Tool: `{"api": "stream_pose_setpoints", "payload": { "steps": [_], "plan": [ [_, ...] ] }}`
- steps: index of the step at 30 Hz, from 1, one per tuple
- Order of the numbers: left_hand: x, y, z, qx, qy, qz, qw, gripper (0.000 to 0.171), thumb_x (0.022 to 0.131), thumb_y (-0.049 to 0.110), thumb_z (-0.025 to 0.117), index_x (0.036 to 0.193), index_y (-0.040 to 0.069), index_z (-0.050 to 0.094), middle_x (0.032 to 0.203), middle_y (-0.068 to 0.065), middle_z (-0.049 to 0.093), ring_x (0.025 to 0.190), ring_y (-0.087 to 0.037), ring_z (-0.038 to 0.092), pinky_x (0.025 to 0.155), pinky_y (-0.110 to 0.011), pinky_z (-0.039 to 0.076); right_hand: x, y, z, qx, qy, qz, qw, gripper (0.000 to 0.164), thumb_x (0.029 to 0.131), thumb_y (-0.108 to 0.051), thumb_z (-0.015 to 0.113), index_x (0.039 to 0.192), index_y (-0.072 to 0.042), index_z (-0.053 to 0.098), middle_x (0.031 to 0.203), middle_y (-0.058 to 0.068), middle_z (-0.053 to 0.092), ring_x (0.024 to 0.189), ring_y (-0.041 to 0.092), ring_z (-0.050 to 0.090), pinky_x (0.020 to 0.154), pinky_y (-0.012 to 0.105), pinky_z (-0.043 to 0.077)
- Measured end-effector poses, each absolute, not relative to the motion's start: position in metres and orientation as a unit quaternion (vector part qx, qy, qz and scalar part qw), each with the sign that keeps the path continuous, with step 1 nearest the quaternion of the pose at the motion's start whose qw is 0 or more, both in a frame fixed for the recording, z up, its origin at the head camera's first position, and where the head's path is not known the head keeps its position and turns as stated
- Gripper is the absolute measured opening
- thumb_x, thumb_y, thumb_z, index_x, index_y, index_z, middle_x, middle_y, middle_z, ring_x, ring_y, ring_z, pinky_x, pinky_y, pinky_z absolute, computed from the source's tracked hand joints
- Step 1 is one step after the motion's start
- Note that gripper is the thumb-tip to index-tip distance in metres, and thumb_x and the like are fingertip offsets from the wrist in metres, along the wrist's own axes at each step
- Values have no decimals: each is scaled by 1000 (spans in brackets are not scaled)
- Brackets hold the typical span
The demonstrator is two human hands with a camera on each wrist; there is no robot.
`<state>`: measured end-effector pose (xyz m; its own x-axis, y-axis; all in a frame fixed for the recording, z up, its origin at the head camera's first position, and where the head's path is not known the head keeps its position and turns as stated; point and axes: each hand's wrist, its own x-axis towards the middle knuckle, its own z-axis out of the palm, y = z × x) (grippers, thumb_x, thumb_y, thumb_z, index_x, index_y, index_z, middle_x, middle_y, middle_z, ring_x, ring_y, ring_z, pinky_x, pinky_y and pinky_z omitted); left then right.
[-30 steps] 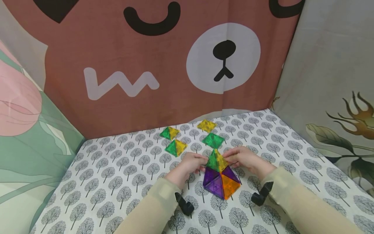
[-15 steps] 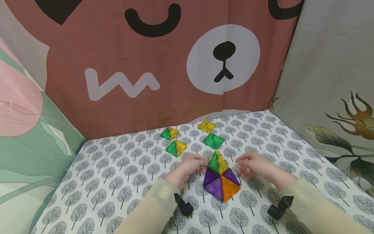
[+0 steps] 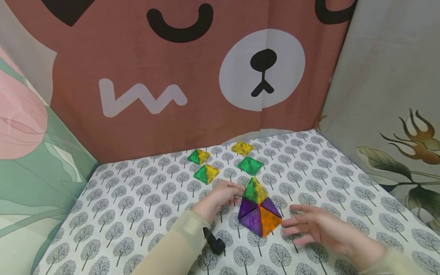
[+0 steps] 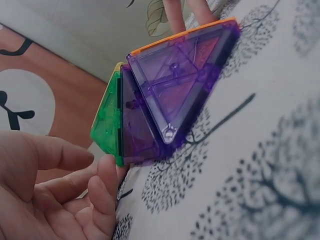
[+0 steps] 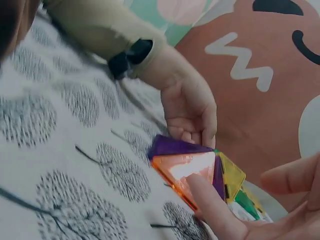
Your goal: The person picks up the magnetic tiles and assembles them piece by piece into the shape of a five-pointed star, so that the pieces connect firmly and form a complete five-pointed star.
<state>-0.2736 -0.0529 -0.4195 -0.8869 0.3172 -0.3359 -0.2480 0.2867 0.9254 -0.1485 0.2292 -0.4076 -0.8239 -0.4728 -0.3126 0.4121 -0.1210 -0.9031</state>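
A structure of see-through magnetic tiles stands on the cloth: a green tile (image 3: 249,191) and a yellow tile (image 3: 262,191) form its peak, over purple tiles (image 3: 252,222) and an orange tile (image 3: 270,220). To its left is my left hand (image 3: 222,195), fingers loosely bent, holding nothing. In the left wrist view its fingertips (image 4: 104,167) are close by the lower end of the green tile; contact is unclear. On the right, my right hand (image 3: 324,229) has its fingers spread near the orange tile. The right wrist view shows a fingertip overlapping that orange tile (image 5: 176,167); I cannot tell if it touches.
Behind the structure lie a flat green tile pair (image 3: 250,165) and a yellow one (image 3: 242,148). Two small green-and-yellow pyramids (image 3: 206,173) sit farther left. The tree-print cloth (image 3: 137,214) meets a bear-print curtain (image 3: 154,130) at the back and printed curtains at both sides.
My right hand has left the yellow side of the peak and moved right and toward me, its fingers spreading. The left hand and the tile structure stay almost where they were.
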Motion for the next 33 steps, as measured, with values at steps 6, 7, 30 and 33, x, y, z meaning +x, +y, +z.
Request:
{"api": "stream_pose_setpoints", "payload": {
  "steps": [6,7,30,33],
  "plan": [
    [-268,-65,-421,9,781,581,228,25,94,4,59,115,1,71,95,-7,70,66,-14,63,54,-21,49,-151,226,-410,-29,587,-759,281,77,104,-15,44,152,7,-13,137,29,50,115,35,60,94,49,52],
    [-266,-68,-421,8,784,579,226,26,93,4,59,116,1,70,94,-7,70,65,-14,63,54,-22,49,-152,225,-410,-30,588,-759,277,77,104,-15,44,152,6,-13,138,29,49,116,35,60,95,49,51],
    [-202,-143,-415,8,707,647,287,32,87,1,58,117,-8,51,99,-18,72,72,-20,69,57,-26,57,-203,182,-405,-54,614,-733,288,74,106,-41,40,156,1,6,149,34,32,111,33,60,96,42,50],
    [-198,-147,-414,17,693,659,292,34,87,2,58,118,-8,49,101,-20,71,72,-20,70,59,-28,58,-207,178,-404,-65,616,-727,296,74,107,-44,36,156,1,5,151,35,27,111,32,60,95,41,50]
  ]
}}
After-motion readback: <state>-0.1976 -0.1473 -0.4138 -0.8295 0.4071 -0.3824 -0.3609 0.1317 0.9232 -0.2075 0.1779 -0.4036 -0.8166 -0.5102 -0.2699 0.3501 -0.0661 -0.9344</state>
